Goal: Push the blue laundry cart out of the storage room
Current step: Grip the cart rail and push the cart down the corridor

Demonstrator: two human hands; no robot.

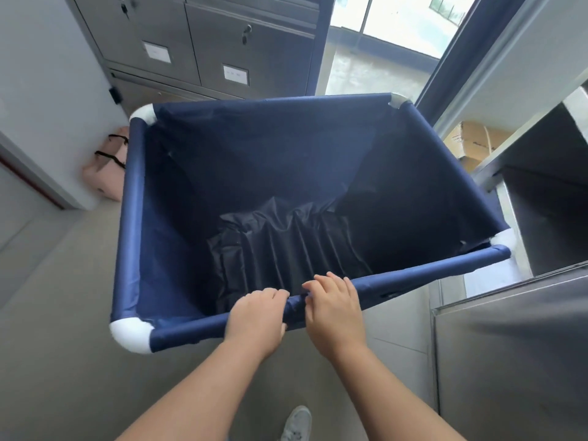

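The blue laundry cart (133, 198) fills the middle of the view, a navy fabric bin on a tube frame with white corner joints. It holds only a crumpled dark liner at the bottom. My left hand (256, 319) and my right hand (334, 308) sit side by side on the cart's near rail, fingers curled over it. The cart's far end points toward an open doorway (375, 68) with bright floor and glass beyond.
Grey metal cabinets (197, 43) with labels and keys stand ahead on the left. A pink bag (106, 173) with black straps lies on the floor by the cart's left side. Steel shelving (541, 192) with a cardboard box (471, 144) crowds the right. My shoe (297, 424) shows below.
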